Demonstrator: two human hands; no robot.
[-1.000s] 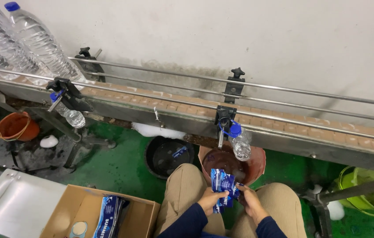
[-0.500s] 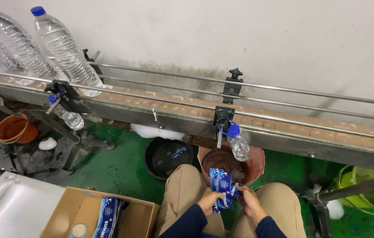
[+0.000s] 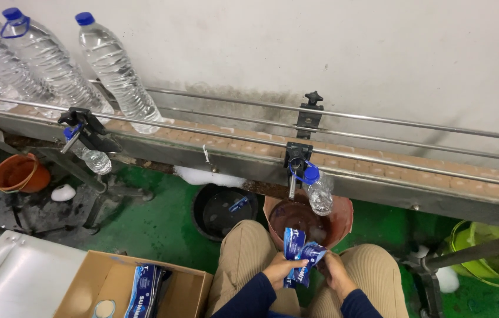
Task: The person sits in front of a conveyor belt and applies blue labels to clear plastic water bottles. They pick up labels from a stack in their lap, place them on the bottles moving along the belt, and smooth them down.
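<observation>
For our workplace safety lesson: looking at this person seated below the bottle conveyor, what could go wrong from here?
1. The tall clear plastic water bottles with blue caps stand on the conveyor belt while both hands, left hand and right hand, are busy with blue printed plastic labels; a bottle might pass unlabelled.
2. The labels sit above the reddish-brown bucket; a loose grip could drop them in.
3. White foam on the green floor may be slippery.
</observation>
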